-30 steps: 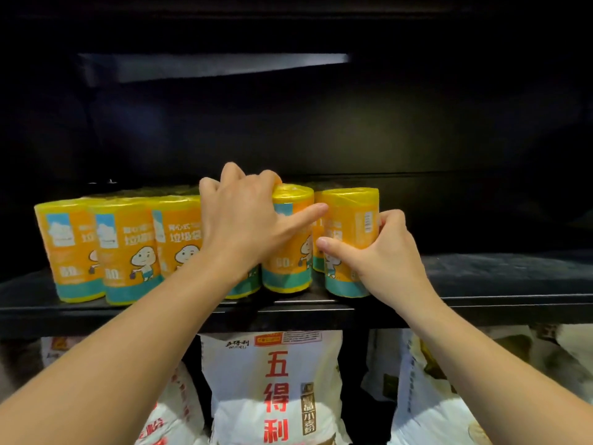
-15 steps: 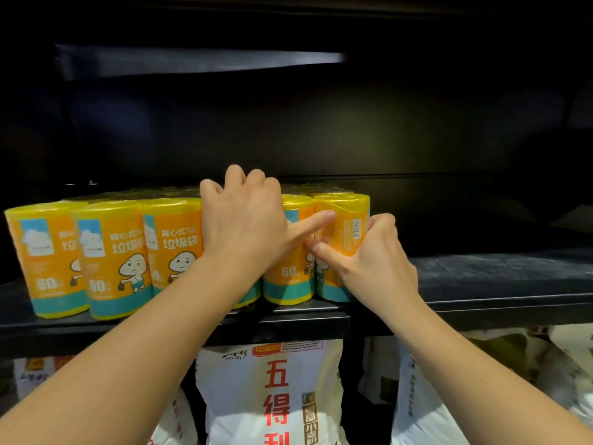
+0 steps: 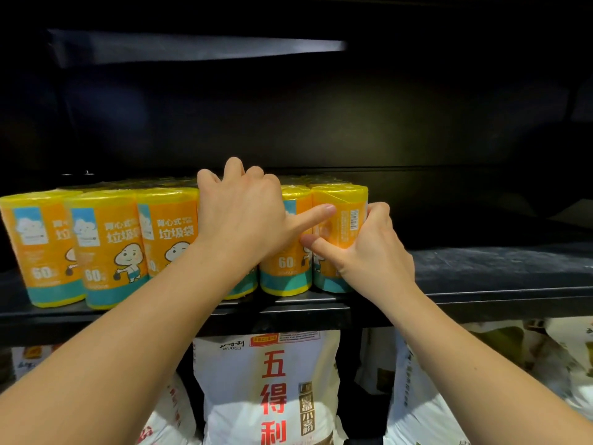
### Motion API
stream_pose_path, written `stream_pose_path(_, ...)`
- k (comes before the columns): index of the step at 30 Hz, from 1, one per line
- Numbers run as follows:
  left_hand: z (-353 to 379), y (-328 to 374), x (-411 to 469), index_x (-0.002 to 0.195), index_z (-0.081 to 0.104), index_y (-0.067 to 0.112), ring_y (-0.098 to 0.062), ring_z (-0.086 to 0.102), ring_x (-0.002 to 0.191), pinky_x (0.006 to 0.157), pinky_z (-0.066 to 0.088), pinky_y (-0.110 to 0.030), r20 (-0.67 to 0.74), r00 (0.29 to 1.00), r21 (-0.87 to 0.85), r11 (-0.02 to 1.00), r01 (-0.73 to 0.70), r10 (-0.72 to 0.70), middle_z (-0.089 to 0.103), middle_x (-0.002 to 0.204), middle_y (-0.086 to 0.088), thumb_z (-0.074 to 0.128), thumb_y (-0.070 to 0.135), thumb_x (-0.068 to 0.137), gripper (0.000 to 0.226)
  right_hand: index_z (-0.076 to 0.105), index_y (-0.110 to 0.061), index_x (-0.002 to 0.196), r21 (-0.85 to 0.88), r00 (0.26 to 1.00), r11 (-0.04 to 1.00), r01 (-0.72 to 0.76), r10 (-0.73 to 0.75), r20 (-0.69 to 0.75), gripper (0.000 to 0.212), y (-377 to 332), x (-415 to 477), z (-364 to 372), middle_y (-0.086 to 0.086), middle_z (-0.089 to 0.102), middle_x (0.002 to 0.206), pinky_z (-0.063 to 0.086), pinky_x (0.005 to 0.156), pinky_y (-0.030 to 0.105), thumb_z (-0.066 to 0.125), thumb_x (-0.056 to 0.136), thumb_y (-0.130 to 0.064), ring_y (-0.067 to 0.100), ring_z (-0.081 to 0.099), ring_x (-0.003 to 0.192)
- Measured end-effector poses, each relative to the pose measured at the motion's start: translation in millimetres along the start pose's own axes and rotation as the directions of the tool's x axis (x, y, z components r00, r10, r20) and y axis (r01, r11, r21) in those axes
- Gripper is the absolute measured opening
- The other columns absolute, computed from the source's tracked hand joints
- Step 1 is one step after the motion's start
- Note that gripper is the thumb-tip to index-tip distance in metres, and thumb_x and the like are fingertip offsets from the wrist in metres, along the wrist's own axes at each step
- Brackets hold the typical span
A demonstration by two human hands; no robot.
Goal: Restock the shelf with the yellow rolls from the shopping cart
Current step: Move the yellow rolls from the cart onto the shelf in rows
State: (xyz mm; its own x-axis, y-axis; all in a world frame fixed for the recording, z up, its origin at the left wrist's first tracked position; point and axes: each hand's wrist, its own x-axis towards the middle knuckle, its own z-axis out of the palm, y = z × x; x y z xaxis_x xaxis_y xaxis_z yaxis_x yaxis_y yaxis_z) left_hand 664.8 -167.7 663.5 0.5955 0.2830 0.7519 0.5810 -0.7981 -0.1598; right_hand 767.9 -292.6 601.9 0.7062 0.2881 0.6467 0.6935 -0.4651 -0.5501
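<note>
I log: right hand [image 3: 362,252] fingers grasping end roll [image 3: 341,213], upright on shelf [image 3: 497,271]. Left hand [image 3: 240,216] fingers curled over top of fourth roll [image 3: 245,285], thumb touching end roll.

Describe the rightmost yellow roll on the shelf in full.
The rightmost yellow roll stands upright on the black shelf, against its neighbour. Glossy yellow-orange wrapper, teal bottom band, barcode facing out. The right hand grips it, thumb across the front; the left hand, fingers curled over another roll, touches its upper front with its thumb.
</note>
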Motion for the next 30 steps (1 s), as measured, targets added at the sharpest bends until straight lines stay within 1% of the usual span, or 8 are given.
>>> stream_pose_path(3,-5.2,-1.1,-0.8,0.134,0.052,0.02,-0.027,0.051,0.115,0.091,0.04,-0.045,0.003,1.0,-0.038,0.999,-0.008,0.008,0.059,0.126,-0.004,0.012,0.091,0.071,0.104,0.033,-0.022,0.125,0.0,1.0,1.0,0.017,-0.017,0.021,0.098,0.9,1.6,-2.7,-0.006,0.053,0.117,0.058,0.073,0.038,0.06,0.057,-0.087,0.012,0.061,0.099)
stream_pose_path(5,-8.5,-2.9,-3.1,0.145,0.043,0.023,-0.026,0.052,0.119,0.092,0.041,-0.043,-0.041,0.999,-0.098,0.995,-0.031,0.027,0.056,0.134,-0.003,0.02,0.087,0.077,0.096,0.034,-0.023,0.126,0.032,0.998,0.999,0.038,-0.039,0.044,0.095,2.7,2.2,-5.2,-0.005,0.053,0.118,0.059,0.075,0.038,0.061,0.059,-0.085,0.01,0.06,0.101)
stream_pose_path(10,-17.0,-5.9,-12.8,0.137,0.051,0.022,-0.021,0.054,0.118,0.088,0.044,-0.039,-0.122,0.991,-0.176,0.982,-0.074,0.053,0.06,0.127,-0.001,0.029,0.08,0.084,0.082,0.038,-0.021,0.13,0.239,0.995,0.97,0.053,-0.071,0.069,0.092,11.2,-3.9,-16.8,-0.004,0.052,0.124,0.058,0.082,0.035,0.063,0.062,-0.078,0.008,0.058,0.108)
stream_pose_path(16,-26.2,-1.0,-43.3,0.131,0.058,0.019,-0.018,0.054,0.117,0.087,0.044,-0.036,-0.285,0.958,-0.35,0.93,-0.113,0.009,0.062,0.124,0.001,0.046,0.062,0.087,0.063,0.043,-0.021,0.129,0.344,0.972,0.921,0.184,-0.117,-0.206,0.062,15.8,-23.3,-29.1,-0.01,0.042,0.121,0.053,0.086,0.029,0.071,0.083,-0.051,0.006,0.049,0.113)
stream_pose_path(19,-29.6,4.3,-65.3,0.129,0.058,0.018,-0.015,0.054,0.114,0.087,0.048,-0.036,-0.287,0.957,-0.456,0.885,-0.091,-0.049,0.061,0.123,0.002,0.048,0.058,0.088,0.058,0.045,-0.025,0.12,0.432,0.946,0.856,0.283,-0.176,-0.272,0.044,12.0,-41.1,-32.3,-0.012,0.044,0.117,0.048,0.083,0.013,0.07,0.087,-0.041,-0.002,0.049,0.11)
stream_pose_path(21,-31.8,6.2,-82.6,0.129,0.057,0.019,-0.012,0.054,0.114,0.088,0.049,-0.036,-0.272,0.958,-0.504,0.861,-0.064,-0.088,0.061,0.122,0.004,0.05,0.056,0.089,0.056,0.046,-0.023,0.118,0.484,0.937,0.811,0.329,-0.219,-0.271,0.041,8.3,-55.9,-32.0,-0.01,0.047,0.117,0.045,0.081,0.007,0.069,0.087,-0.037,-0.005,0.05,0.111)
stream_pose_path(25,-35.3,2.7,-123.7,0.131,0.055,0.018,-0.007,0.055,0.111,0.089,0.049,-0.031,-0.212,0.962,-0.561,0.827,0.025,-0.173,0.06,0.119,0.007,0.055,0.051,0.087,0.055,0.046,-0.022,0.12,0.619,0.938,0.705,0.347,-0.279,-0.208,0.041,-0.5,-87.7,-24.0,-0.002,0.052,0.119,0.049,0.086,0.02,0.068,0.087,-0.031,0.01,0.055,0.111)
stream_pose_path(30,-37.3,-21.0,-179.1,0.127,0.055,0.02,-0.006,0.056,0.112,0.091,0.05,-0.032,-0.112,0.96,-0.555,0.818,0.153,-0.256,0.06,0.118,0.01,0.06,0.045,0.086,0.049,0.048,-0.024,0.119,0.813,0.945,0.537,0.225,-0.325,-0.047,0.04,-21.9,-135.6,1.6,-0.006,0.056,0.115,0.052,0.09,0.037,0.065,0.083,-0.032,0.018,0.058,0.113)
